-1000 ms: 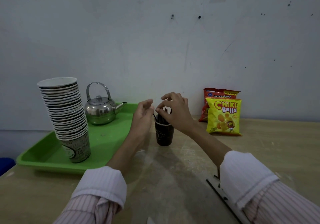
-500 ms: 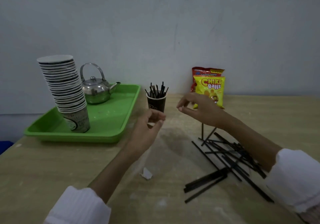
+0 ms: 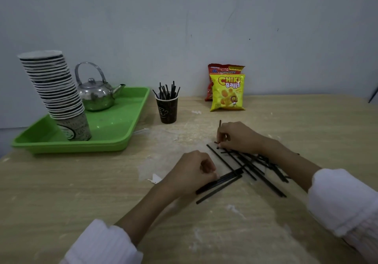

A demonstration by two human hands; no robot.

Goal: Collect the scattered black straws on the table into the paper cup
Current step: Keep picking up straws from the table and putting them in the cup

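Now both hands have come away from the paper cup (image 3: pixel 168 110) and down to the desk (image 3: pixel 81 182), so another load is starting. Loose straws (image 3: pixel 248 164) lie flat near the cup's right, long axes crossing, mostly diagonal. Left hand (image 3: pixel 191 174) curls onto a parallel bundle (image 3: pixel 219 181). Right hand (image 3: pixel 238 138) pinches one upright straw (image 3: pixel 219 125).
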